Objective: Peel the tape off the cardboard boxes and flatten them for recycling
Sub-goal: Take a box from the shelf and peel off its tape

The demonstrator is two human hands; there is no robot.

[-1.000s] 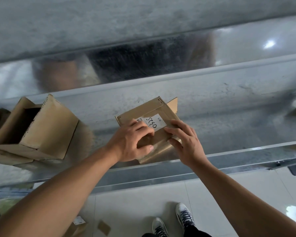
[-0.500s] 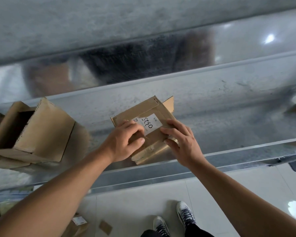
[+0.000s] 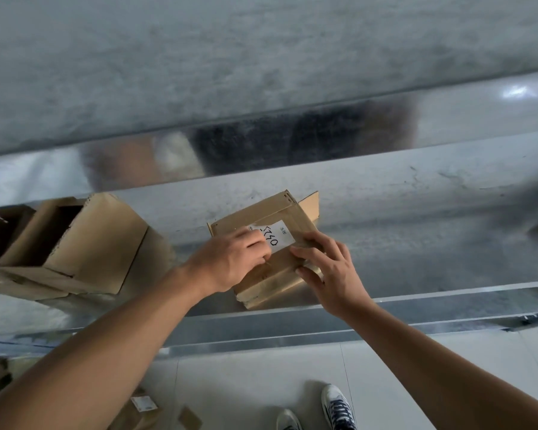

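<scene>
From my head camera, the small cardboard box (image 3: 255, 217) lies on the steel desk (image 3: 401, 212), to the right of an opened box (image 3: 97, 240). My left grip (image 3: 230, 262) curls its fingertips to pinch the left edge of the white label (image 3: 281, 235), and my right grip (image 3: 333, 274), fingers spread flat, presses down the box's right side. To lift the label cleanly, I judge, I should peel low and slowly rightward while the pressing grip stops the box sliding.

Flattened box (image 3: 271, 274) on the metal shelf (image 3: 416, 243) — open boxes (image 3: 75, 243) well to its left.
</scene>
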